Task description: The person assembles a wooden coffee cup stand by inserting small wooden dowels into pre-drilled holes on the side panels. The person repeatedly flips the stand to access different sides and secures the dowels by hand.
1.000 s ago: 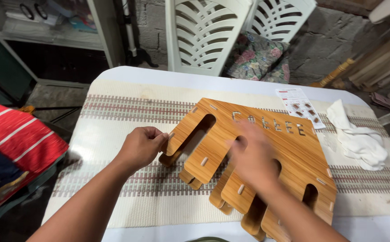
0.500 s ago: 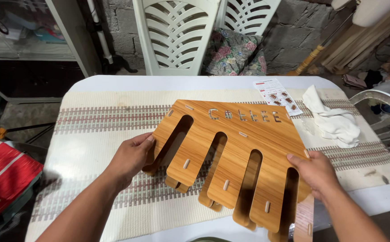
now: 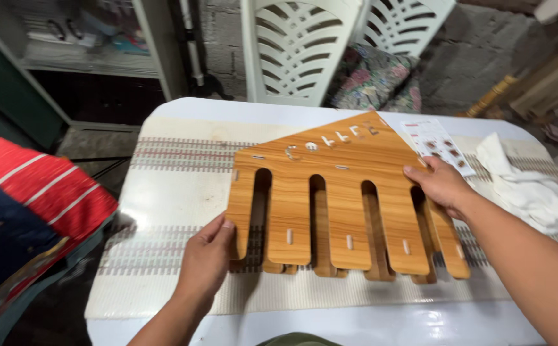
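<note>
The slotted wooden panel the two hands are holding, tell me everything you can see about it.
The wooden panel is a flat, orange-brown board with a wood-grain finish, probably laminate. Four long round-topped slots cut up from its near edge, leaving broad fingers, each with a small pale slit near its tip. Cut-out letters run along its far edge. It is lifted and tilted over the striped table mat, with similar wooden pieces beneath it. The left hand grips its near left finger; the right hand holds its right edge.

Home back room or storage area: bare block wall (image 3: 465,45), white plastic chairs (image 3: 298,48) at far table edge, floral cushion (image 3: 375,80), woven mat (image 3: 176,186) covering white table (image 3: 189,106).
</note>
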